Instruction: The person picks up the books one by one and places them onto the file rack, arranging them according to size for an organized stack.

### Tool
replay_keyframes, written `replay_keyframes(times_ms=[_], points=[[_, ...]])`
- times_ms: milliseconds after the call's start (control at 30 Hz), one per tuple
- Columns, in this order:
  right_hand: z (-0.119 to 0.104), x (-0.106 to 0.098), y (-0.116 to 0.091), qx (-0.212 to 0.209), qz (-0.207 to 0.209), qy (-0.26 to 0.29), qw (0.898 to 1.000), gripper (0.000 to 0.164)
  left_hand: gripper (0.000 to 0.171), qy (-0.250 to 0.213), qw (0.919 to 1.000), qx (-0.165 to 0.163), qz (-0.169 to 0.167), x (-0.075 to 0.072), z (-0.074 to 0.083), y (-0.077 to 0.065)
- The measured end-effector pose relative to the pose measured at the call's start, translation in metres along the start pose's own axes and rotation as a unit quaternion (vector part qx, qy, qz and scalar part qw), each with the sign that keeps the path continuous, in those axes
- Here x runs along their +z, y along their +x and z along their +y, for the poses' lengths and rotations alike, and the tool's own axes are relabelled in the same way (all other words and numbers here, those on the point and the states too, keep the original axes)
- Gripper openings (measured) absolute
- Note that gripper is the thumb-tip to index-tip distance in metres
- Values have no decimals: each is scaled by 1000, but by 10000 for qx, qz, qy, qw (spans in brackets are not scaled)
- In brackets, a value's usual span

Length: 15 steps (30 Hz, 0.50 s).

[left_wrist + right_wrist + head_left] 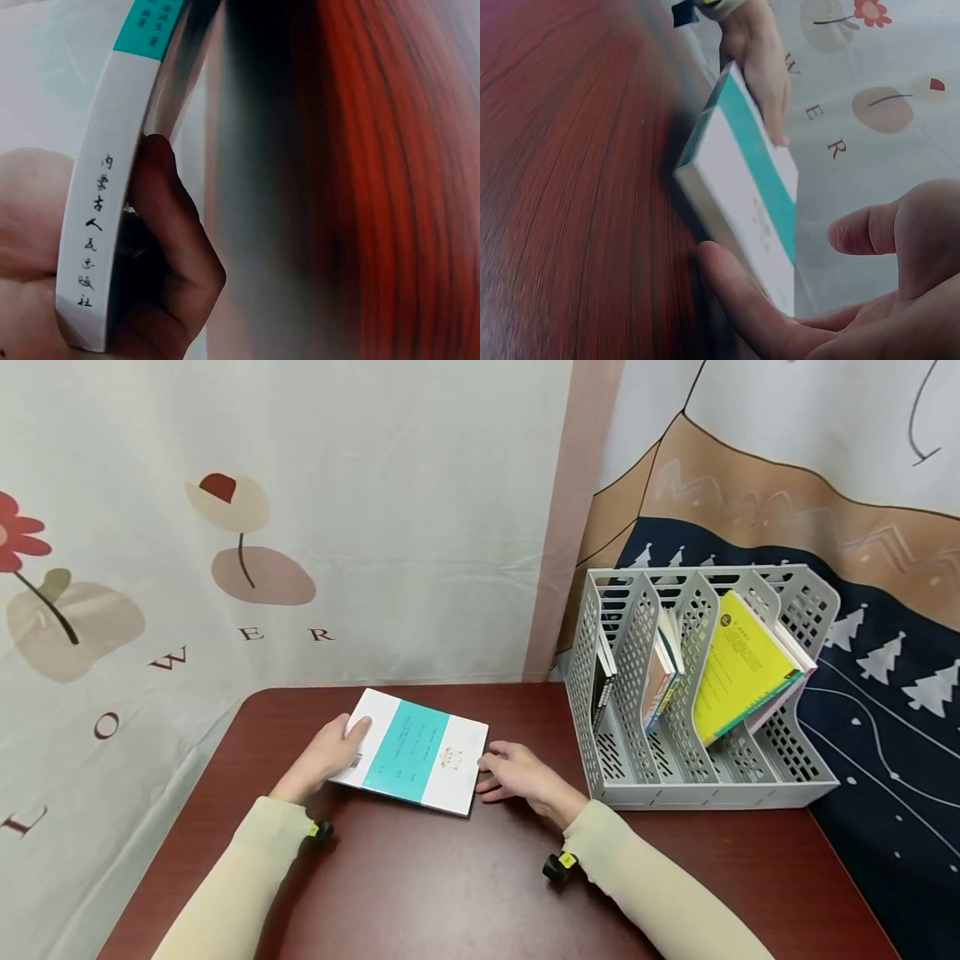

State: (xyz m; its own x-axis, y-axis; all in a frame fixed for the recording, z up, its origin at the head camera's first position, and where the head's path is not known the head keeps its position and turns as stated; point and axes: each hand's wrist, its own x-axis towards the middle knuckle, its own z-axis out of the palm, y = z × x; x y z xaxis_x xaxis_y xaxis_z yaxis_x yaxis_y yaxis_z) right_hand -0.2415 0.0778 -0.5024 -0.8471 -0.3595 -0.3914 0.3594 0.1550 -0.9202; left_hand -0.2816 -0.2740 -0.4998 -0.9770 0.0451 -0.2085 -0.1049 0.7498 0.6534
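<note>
A white book with a turquoise band (408, 747) is held slightly tilted over the brown table, its near edge casting a shadow. My left hand (326, 753) grips its left end, thumb on the cover and fingers curled beneath. The left wrist view shows the white spine (97, 202) with printed characters between thumb and fingers. At the book's right edge is my right hand (521, 777), its fingers apart and loosely bent. In the right wrist view a fingertip (718, 259) lies close against that edge; whether it touches, I cannot tell. The right thumb (862, 229) stands away from the book.
A grey perforated file rack (720, 797) stands on the table (420, 885) at the right. Its compartments hold dark thin books (602, 681), several small books (660, 668) and a leaning yellow book (742, 660). A printed curtain (420, 527) hangs behind the table.
</note>
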Motion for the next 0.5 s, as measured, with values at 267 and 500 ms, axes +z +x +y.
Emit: replay_keyframes(times_ms=[267, 500], points=[[-2, -16, -7, -173, 289, 81, 9994, 56, 65, -636, 9976, 211, 175, 11, 32, -6], [-16, -23, -13, -505, 988, 840, 9903, 37, 62, -1247, 9914, 249, 300, 25, 64, -7]])
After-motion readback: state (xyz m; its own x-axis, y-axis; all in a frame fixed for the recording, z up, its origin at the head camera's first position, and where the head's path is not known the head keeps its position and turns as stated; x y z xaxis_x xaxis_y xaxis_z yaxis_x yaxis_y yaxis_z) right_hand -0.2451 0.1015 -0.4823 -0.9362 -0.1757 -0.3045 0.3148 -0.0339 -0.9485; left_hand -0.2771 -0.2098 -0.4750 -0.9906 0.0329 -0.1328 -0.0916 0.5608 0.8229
